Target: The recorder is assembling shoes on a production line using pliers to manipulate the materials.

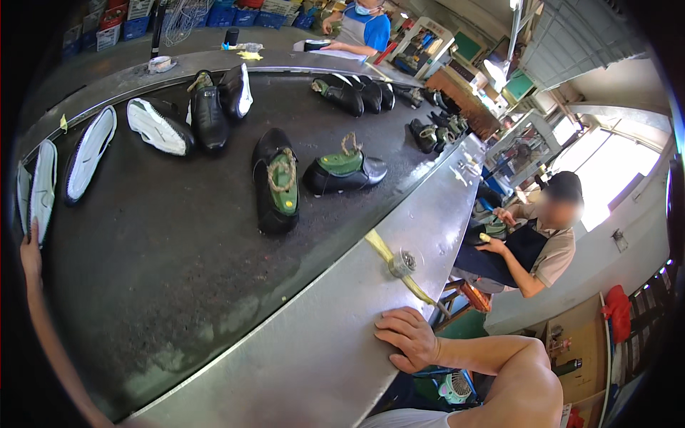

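My left hand (31, 257) reaches out at the far left, its fingers closed at the near end of a white shoe sole (44, 189). Another long white sole with a dark rim (91, 155) lies just to the right of it. My right hand (408, 338) rests palm down on the metal border (335, 314) of the work table, fingers apart and nothing in them. Beyond that hand, a roll of tape (402, 264) sits on a yellowish strip (382, 247). Two black shoes with green lasts and rope loops, one upright (277, 182) and one turned sideways (342, 173), stand mid-table.
More black shoes (209, 114) and a white-soled shoe on its side (158, 127) stand along the far edge. Further shoes (357, 94) line the dark surface (193, 278). One co-worker (546, 235) sits at the right with a shoe; another (364, 32) works across the table.
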A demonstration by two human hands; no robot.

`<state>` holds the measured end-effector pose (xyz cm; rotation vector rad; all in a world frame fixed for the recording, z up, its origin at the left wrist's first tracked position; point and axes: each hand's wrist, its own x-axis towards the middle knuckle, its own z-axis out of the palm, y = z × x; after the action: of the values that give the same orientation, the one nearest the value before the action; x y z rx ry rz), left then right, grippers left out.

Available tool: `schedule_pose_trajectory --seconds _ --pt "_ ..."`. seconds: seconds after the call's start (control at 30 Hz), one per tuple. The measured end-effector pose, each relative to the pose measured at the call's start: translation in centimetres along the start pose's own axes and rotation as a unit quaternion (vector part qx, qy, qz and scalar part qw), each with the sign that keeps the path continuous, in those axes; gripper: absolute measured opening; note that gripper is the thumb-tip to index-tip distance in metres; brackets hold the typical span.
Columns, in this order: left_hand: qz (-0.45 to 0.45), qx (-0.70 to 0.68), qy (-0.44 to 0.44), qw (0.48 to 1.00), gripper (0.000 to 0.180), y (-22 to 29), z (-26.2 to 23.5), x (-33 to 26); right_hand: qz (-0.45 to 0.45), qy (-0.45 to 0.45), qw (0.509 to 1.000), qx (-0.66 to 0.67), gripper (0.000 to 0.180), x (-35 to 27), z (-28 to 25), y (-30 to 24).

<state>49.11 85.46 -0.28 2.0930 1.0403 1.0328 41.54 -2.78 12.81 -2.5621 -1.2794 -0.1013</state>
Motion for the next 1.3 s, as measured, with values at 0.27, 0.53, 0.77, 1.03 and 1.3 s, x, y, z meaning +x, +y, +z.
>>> schedule_pose_trajectory --seconds 0.27,0.53,0.77,1.03,1.3 --pt "0.02 0.082 -0.18 0.98 0.055 8.4 -16.9 -20.2 -0.018 0.061 0.998 -0.004 0.051 -1.1 -0.1 -0.3" --pt "-0.106 0.127 -0.251 0.954 0.061 24.2 -37.5 -44.8 -0.148 -0.051 0.982 0.107 0.022 -9.3 0.5 -4.1" --pt "0.085 0.313 -0.276 0.905 0.08 29.2 -37.0 -52.1 -0.104 -0.36 0.915 0.148 0.039 -24.0 5.2 -6.4" --pt "0.113 0.444 -0.36 0.813 0.078 35.2 -26.0 -45.4 -0.104 -0.427 0.894 0.093 0.063 -28.7 4.0 -8.8" --pt "0.032 0.152 -0.4 0.903 0.076 31.8 -23.4 -43.0 -0.01 -0.293 0.883 0.368 0.049 -32.8 2.2 -5.8"
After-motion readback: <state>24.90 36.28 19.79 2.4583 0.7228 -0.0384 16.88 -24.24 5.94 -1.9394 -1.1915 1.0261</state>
